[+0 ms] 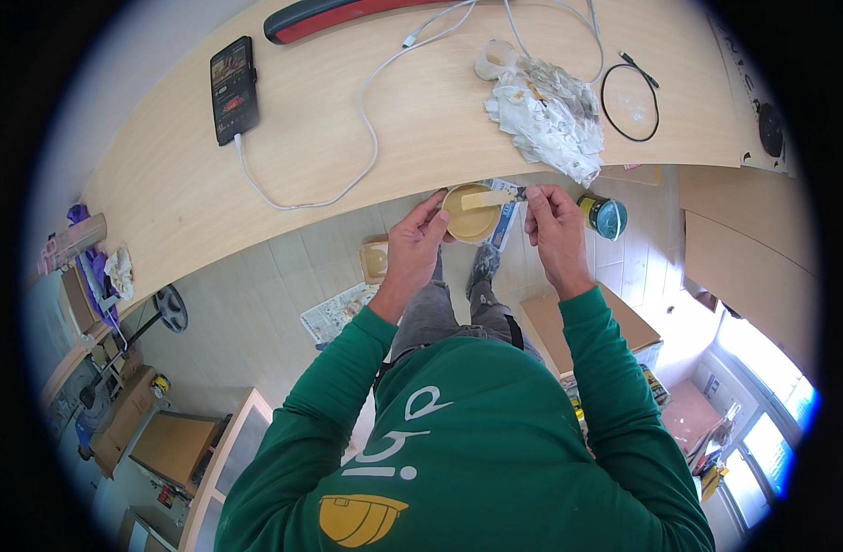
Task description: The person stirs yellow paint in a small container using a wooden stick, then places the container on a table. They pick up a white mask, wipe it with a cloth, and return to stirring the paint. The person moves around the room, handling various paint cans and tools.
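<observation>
Bright daylight, glaring window (771, 451) lower right, fisheye-bent edges

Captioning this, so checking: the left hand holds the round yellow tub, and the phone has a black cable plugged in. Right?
Not black: in the head view, the phone has a white cable plugged in. The left hand does hold the yellow tub.

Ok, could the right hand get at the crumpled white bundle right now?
Probably not without freeing its grip: the right hand holds a flat tool. The crumpled white bundle looks near and unobstructed at the edge of the table.
</observation>
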Demonstrator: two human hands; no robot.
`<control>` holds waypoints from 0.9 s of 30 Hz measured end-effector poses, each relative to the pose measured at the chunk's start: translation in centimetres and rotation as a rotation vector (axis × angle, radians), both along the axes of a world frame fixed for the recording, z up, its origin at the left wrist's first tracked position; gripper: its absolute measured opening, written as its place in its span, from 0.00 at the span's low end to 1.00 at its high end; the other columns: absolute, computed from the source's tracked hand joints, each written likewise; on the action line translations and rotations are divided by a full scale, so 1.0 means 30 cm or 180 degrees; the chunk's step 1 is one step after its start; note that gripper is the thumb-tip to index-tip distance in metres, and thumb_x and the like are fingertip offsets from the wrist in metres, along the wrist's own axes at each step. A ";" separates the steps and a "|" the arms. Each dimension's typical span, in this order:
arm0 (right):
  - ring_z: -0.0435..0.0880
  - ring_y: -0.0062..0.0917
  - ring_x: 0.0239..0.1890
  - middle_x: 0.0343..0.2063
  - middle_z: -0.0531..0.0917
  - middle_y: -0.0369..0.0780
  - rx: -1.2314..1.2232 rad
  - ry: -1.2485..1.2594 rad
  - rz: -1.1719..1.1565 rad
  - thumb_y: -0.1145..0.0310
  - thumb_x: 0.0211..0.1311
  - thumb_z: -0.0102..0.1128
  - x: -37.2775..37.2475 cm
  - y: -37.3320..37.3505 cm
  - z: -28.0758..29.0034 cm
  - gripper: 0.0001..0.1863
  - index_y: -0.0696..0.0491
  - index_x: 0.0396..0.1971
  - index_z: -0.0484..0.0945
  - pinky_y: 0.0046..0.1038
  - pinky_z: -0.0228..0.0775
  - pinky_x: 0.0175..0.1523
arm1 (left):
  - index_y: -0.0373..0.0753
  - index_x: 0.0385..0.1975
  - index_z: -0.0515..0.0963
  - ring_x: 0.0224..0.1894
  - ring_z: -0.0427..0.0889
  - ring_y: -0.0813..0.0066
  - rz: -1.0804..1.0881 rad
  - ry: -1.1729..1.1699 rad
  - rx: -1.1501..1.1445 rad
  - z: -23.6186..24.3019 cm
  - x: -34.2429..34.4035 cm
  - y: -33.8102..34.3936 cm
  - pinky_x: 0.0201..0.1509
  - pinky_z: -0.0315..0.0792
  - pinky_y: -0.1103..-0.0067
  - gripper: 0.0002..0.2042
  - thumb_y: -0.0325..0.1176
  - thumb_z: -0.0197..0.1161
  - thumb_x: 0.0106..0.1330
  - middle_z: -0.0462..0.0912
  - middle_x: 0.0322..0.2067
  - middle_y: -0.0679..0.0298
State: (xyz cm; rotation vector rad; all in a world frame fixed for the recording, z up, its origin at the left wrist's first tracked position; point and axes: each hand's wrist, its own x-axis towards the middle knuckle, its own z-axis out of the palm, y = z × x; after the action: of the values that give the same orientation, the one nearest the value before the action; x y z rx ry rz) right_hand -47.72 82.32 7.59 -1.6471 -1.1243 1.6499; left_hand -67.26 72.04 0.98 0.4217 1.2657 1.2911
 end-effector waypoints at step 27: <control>0.71 0.10 0.23 0.21 0.76 0.28 -0.0004 -0.0046 0.0052 0.61 0.77 0.62 -0.010 -0.005 -0.017 0.13 0.56 0.39 0.82 0.18 0.62 0.28 | 0.30 0.69 0.72 0.40 0.84 0.81 -0.0060 0.0066 -0.0034 -0.019 -0.024 -0.006 0.44 0.82 0.80 0.22 0.32 0.61 0.78 0.87 0.44 0.62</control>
State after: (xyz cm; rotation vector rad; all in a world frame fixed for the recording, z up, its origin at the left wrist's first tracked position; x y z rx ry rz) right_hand -48.02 82.17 7.09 -1.6573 -1.1469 1.6516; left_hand -67.97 71.87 0.41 0.4395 1.2826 1.2665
